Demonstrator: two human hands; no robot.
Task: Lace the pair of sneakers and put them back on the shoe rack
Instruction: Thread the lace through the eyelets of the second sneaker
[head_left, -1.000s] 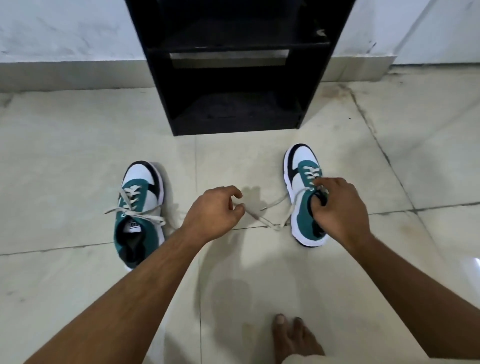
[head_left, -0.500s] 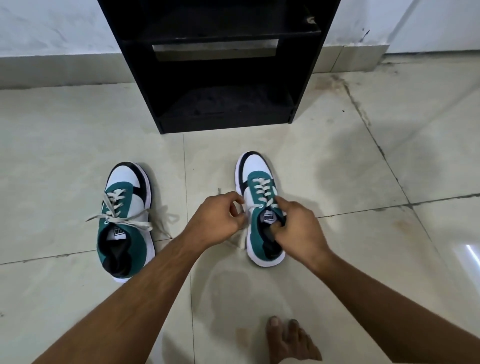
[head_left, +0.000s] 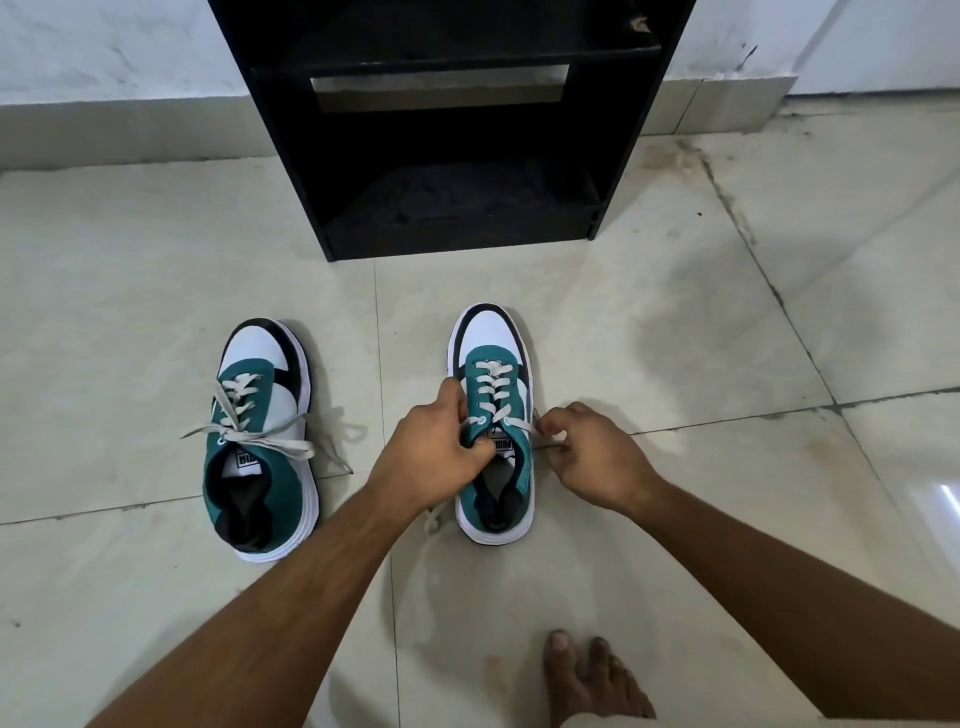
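Two teal, white and black sneakers stand on the tiled floor, toes toward the black shoe rack (head_left: 452, 228). The left sneaker (head_left: 260, 441) has loose white laces trailing over both sides. The right sneaker (head_left: 493, 410) is laced up to its top eyelets. My left hand (head_left: 434, 452) grips the left side of its tongue and upper. My right hand (head_left: 587, 457) pinches a white lace end (head_left: 524, 425) just off the shoe's right side. Another lace end lies on the floor under my left wrist.
The rack's bottom shelf is open and dark, straight ahead against a white wall. My bare foot (head_left: 592, 675) rests on the floor at the bottom. Pale floor tiles spread left and right of the shoes.
The right sneaker was dragged left, closer to me. My left hand went from the lace to the shoe's upper; my right hand left the shoe opening and took the lace on its right.
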